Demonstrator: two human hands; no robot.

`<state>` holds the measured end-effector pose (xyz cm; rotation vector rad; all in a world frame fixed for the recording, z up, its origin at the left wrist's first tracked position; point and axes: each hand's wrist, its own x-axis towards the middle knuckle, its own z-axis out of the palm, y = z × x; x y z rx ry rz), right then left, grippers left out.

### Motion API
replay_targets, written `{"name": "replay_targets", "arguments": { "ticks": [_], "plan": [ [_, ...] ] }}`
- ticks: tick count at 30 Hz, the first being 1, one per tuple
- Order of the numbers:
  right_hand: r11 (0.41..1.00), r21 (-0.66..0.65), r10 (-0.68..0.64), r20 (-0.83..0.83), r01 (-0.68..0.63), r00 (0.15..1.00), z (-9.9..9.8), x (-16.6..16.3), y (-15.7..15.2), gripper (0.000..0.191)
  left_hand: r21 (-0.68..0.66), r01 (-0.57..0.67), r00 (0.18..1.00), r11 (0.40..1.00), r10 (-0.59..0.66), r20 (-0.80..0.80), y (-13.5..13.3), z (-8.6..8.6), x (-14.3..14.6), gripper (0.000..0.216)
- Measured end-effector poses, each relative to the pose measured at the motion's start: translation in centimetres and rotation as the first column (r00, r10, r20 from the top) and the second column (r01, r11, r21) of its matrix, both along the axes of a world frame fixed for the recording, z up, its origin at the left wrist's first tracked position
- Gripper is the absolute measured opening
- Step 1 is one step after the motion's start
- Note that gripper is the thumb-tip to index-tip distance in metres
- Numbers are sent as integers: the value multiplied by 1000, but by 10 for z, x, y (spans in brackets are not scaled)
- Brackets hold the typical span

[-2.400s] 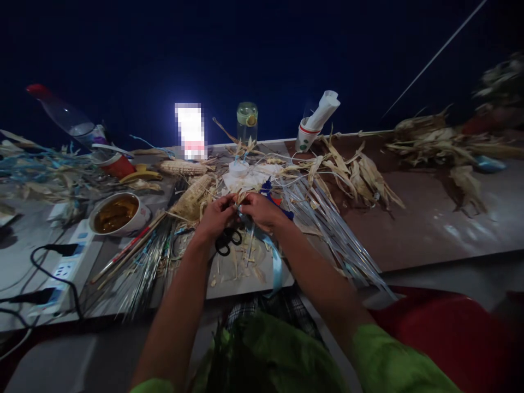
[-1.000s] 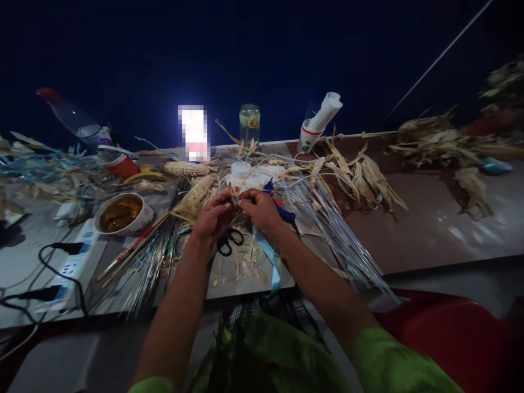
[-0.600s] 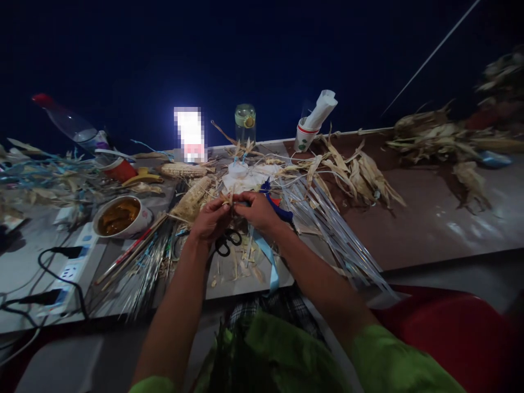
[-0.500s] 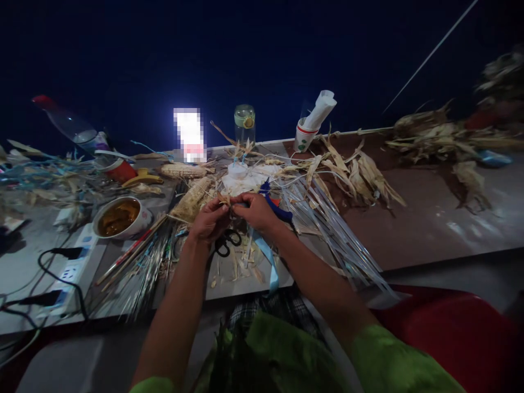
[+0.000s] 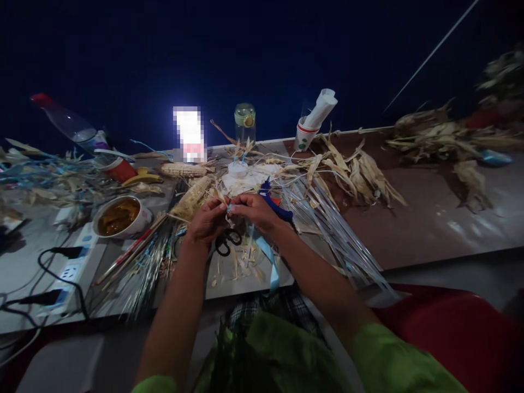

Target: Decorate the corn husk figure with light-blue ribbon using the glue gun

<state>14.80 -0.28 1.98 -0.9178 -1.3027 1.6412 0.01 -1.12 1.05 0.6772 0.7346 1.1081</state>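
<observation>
Fingertips meet at the middle of the table, pinching a small piece of dried corn husk [image 5: 221, 197] with a light-blue bit at its lower end. My left hand [image 5: 208, 219] is closed on the husk piece. My right hand [image 5: 256, 210] pinches the same piece at the blue bit, thumb towards the left hand; its curled fingers hide part of the grip. Just below the hands lie black-handled scissors [image 5: 228, 242] and a light-blue ribbon [image 5: 268, 256]. A blue-handled tool [image 5: 278, 207], perhaps a glue gun or pliers, lies right of my right hand.
Corn cobs [image 5: 192, 197] lie behind my left hand. Thin wires [image 5: 149, 273], a bowl of brown liquid [image 5: 121, 217] and a power strip [image 5: 73, 273] are to the left. Clear sticks [image 5: 339, 234] and dried husks [image 5: 364, 174] spread rightward. A paper cup [image 5: 305, 135] and jar [image 5: 244, 123] stand behind.
My right hand's fingers have shifted slightly lower on the husk piece, and the light-blue bit between the fingertips now shows. Both forearms stay nearly in place.
</observation>
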Motion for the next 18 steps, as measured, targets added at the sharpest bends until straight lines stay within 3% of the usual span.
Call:
{"name": "replay_targets", "arguments": {
  "ticks": [4,10,18],
  "plan": [
    [986,147,-109,206,79,972,-6,-4,3,12,-10,-25,996,1000,24,-82,1,3,5,25],
    [972,172,-224,455,162,862,-7,-3,4,16,23,-3,995,1000,5,-95,3,-1,9,28],
    [978,163,-198,512,132,836,0,7,6,11,56,-44,976,997,55,-209,4,-6,8,26]
  ]
}}
